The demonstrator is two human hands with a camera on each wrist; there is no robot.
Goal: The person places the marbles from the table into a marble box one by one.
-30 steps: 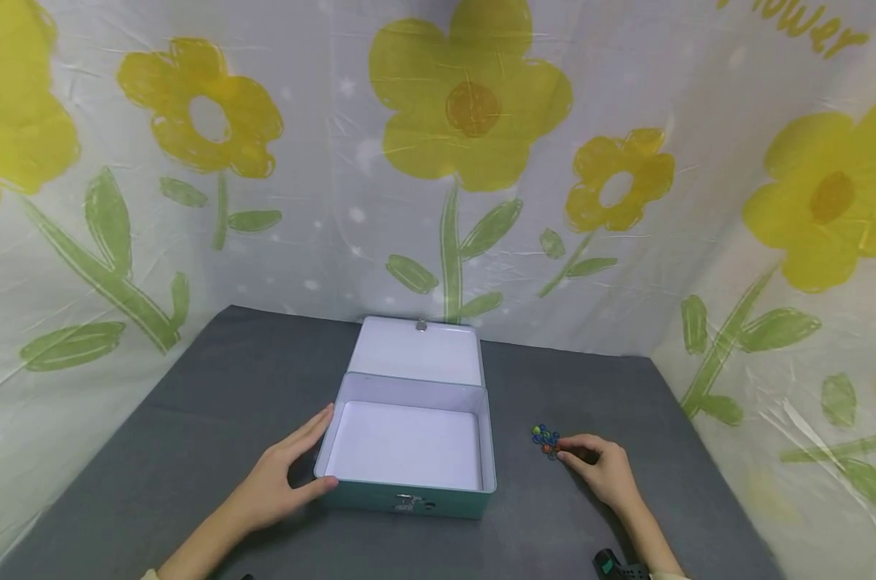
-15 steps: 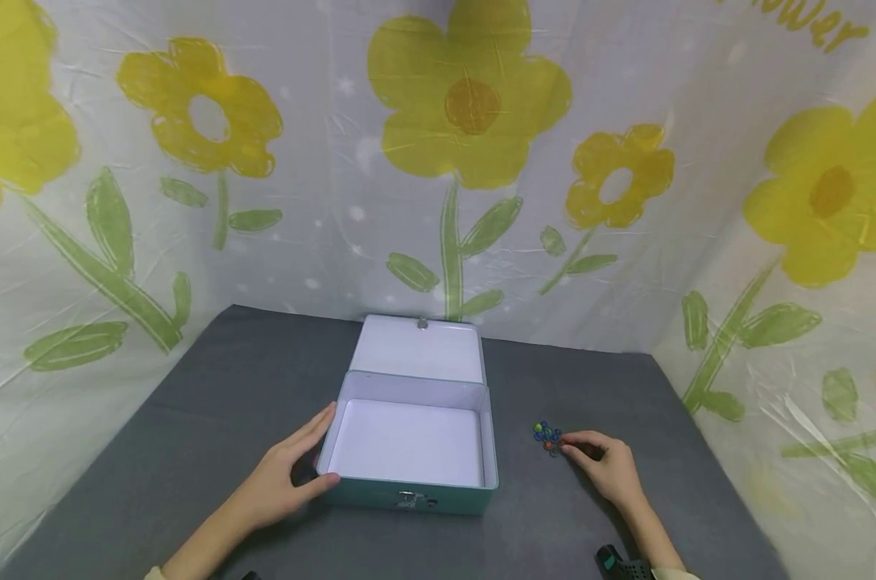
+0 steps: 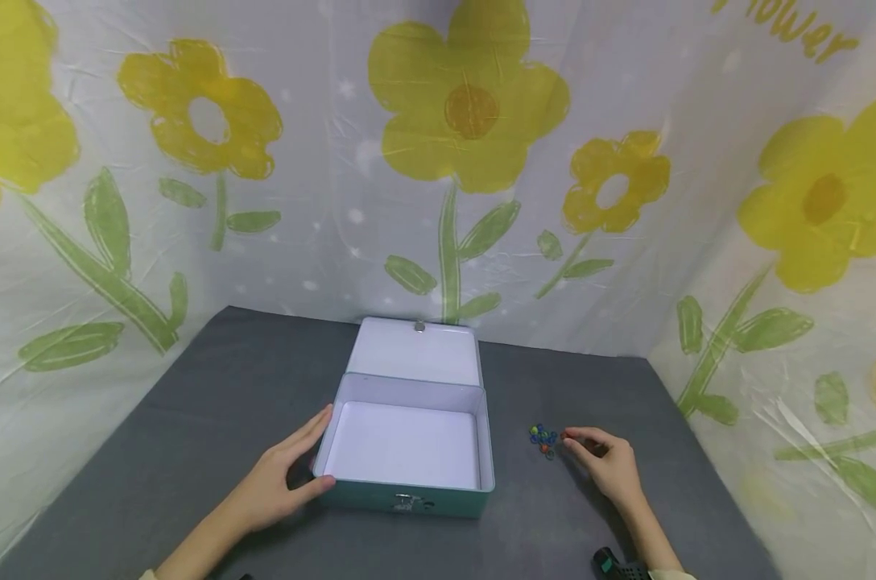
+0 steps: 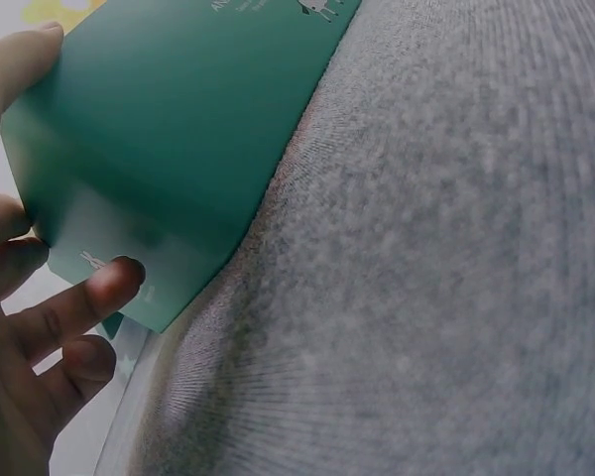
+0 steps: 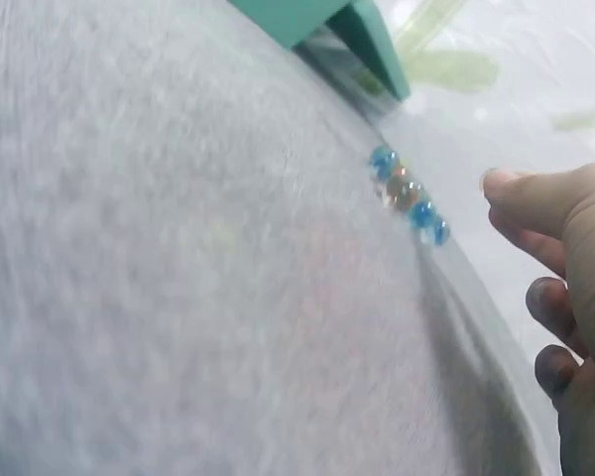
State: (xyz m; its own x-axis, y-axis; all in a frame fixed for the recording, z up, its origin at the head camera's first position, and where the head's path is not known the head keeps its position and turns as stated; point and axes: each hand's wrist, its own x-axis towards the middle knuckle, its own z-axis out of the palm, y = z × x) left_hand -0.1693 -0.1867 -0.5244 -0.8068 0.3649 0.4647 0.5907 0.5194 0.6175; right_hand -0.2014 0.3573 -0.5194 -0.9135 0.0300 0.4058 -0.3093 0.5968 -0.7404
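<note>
A green metal tin box (image 3: 448,501) with a white inside stands with its lid (image 3: 415,352) laid back. My left hand (image 3: 278,482) rests against its near left corner: the thumb touches the front, and the fingers lie along the left side. In the left wrist view, fingertips (image 4: 117,283) show beside the green wall. Right of the box, my right hand (image 3: 606,467) pinches a small red marble (image 3: 564,435) between thumb and fingertips. Just left of those fingertips lies a cluster of small glass marbles (image 3: 542,437), blue, green and orange.
Under everything lies a dark grey cloth-covered table (image 3: 192,419). A white curtain with yellow flowers (image 3: 322,242) hangs behind and at both sides. A black device (image 3: 615,564) is at my right wrist.
My right fingertips have drawn slightly up and away from the marble cluster, with the red marble now apart from it. My left hand and the tin box stay in place.
</note>
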